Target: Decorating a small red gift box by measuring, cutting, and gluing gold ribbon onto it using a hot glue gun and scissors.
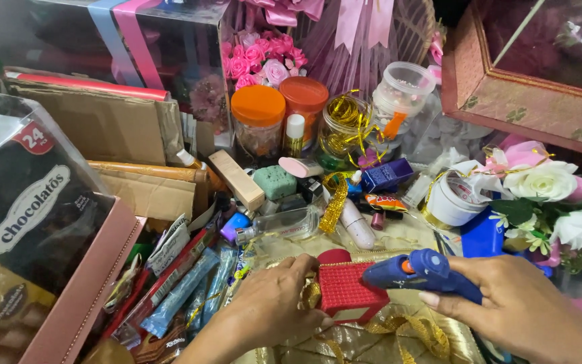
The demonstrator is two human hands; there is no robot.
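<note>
Crowding every worktop edge, clutter is leaving little room | left hand (271, 307) is steadying red box (345, 291) | right hand (516, 307) is gripping blue glue gun (420, 271) beside it.

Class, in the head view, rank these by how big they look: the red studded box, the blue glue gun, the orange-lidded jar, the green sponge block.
1. Blue glue gun, nearest the camera
2. Red studded box; close to the gun, ranking unsure
3. Orange-lidded jar
4. Green sponge block
</note>
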